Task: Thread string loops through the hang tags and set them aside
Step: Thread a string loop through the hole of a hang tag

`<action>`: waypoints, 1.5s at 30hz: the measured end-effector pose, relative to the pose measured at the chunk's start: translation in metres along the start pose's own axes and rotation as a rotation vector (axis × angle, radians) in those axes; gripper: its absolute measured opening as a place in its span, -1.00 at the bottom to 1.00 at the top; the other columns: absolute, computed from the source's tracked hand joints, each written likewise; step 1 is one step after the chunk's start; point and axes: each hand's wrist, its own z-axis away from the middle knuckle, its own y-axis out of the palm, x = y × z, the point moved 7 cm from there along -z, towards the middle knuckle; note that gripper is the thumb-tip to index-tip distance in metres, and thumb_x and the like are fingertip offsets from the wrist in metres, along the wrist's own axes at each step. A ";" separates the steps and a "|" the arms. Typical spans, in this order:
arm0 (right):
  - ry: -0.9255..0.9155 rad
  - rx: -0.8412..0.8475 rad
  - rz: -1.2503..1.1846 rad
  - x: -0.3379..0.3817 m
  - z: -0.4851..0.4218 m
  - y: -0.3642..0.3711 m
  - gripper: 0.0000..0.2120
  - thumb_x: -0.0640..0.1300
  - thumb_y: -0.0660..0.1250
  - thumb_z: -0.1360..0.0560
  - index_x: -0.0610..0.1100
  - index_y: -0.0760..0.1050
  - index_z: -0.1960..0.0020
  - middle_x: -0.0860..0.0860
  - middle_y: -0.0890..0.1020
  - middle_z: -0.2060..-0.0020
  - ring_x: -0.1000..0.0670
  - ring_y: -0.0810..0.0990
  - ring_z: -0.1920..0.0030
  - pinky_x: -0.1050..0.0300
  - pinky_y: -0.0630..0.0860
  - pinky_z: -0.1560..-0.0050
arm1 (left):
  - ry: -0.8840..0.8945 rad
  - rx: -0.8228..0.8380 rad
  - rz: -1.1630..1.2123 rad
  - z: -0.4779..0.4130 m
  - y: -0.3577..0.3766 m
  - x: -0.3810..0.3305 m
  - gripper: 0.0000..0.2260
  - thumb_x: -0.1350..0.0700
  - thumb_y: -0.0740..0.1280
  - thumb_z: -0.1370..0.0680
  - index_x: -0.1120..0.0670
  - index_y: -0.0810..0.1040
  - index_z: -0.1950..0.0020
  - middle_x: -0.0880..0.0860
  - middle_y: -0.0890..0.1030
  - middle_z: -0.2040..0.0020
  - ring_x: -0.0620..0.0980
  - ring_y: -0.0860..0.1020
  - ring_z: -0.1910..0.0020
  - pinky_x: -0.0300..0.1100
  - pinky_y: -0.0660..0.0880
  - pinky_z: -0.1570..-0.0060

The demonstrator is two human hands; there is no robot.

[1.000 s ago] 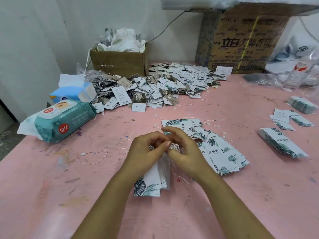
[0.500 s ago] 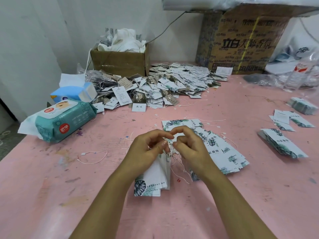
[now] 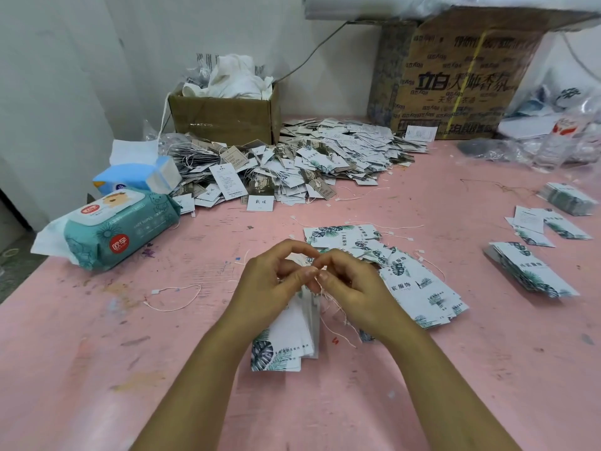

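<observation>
Tag stack [image 3: 286,340] is held at its top end by the left hand [image 3: 270,288], whose curled fingers pinch it. The right hand [image 3: 354,288], fingers likewise curled, pinches a thin string [image 3: 328,307] just beside that end, so the fingertips of both hands meet above the stack. The stack's long axis is seen to run from the fingertips back toward the person, leaf-printed end nearest the body. The hole end is hidden under the fingers, so whether the string has passed through cannot be told. Both hands are about equally near that end, and the coming pull is judged to depend on the string being drawn off to the right of the stack. Right of the stack, loose tags [image 3: 416,288] are fanned on the pink table [image 3: 97,369]. Beyond the stack, a heap [image 3: 309,164] of strung tags is spread before a brown box [image 3: 224,118]. Left of the stack lies a loose loop [image 3: 175,297], and further left a wipes pack [image 3: 120,229].
</observation>
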 end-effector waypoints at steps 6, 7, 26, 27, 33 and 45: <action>-0.035 -0.017 0.020 0.003 0.000 0.000 -0.92 -0.12 0.31 -0.43 0.02 0.46 0.10 -0.02 0.52 0.25 0.00 0.47 0.22 0.07 0.44 0.16 | 0.028 -0.050 -0.007 0.000 -0.004 -0.004 -0.82 0.15 0.38 -0.49 -0.15 0.54 0.05 0.08 0.63 0.37 -0.08 0.51 0.40 -0.10 0.46 0.29; -0.033 -0.022 0.025 0.003 0.000 0.002 -0.90 -0.14 0.33 -0.43 0.02 0.46 0.09 0.00 0.53 0.20 -0.01 0.50 0.16 0.07 0.46 0.09 | 0.031 -0.057 -0.010 0.001 -0.005 -0.005 -0.81 0.15 0.38 -0.49 -0.16 0.53 0.05 0.09 0.63 0.37 -0.06 0.49 0.40 -0.09 0.45 0.29; 0.153 -0.331 0.043 -0.011 0.003 -0.036 -0.82 -0.29 0.17 -0.54 -0.02 0.44 0.08 0.10 0.29 0.65 0.15 0.17 0.60 0.26 0.16 0.51 | -0.053 0.019 -0.260 0.000 -0.015 0.005 -0.75 0.21 0.41 -0.46 -0.18 0.53 0.13 -0.17 0.60 0.23 -0.24 0.48 0.15 -0.42 0.33 0.13; 0.171 -0.364 0.106 -0.014 0.004 -0.042 -0.80 -0.28 0.16 -0.53 -0.01 0.44 0.08 0.10 0.30 0.63 0.13 0.17 0.60 0.23 0.16 0.48 | -0.078 0.036 -0.291 0.001 -0.017 0.007 -0.72 0.25 0.39 -0.44 -0.17 0.55 0.15 -0.21 0.58 0.23 -0.27 0.45 0.12 -0.41 0.32 0.11; 0.355 -0.376 0.381 -0.035 0.006 -0.061 -0.75 -0.27 0.15 -0.45 0.04 0.50 0.23 0.01 0.54 0.49 0.08 0.27 0.58 0.20 0.17 0.43 | -0.212 0.143 -0.442 0.001 -0.018 0.017 -0.75 0.22 0.33 -0.35 -0.03 0.59 0.04 -0.09 0.55 0.06 -0.04 0.40 -0.04 -0.17 0.35 -0.04; 0.553 -0.152 0.540 -0.050 0.010 -0.064 -0.59 -0.05 0.42 -0.34 -0.01 0.52 -0.18 0.20 0.46 0.26 0.03 0.48 0.18 0.17 0.38 0.12 | -0.184 0.121 -0.394 0.002 -0.020 0.024 -0.69 0.21 0.46 -0.40 -0.13 0.50 0.00 -0.10 0.54 0.04 -0.26 0.44 0.08 -0.53 0.31 0.15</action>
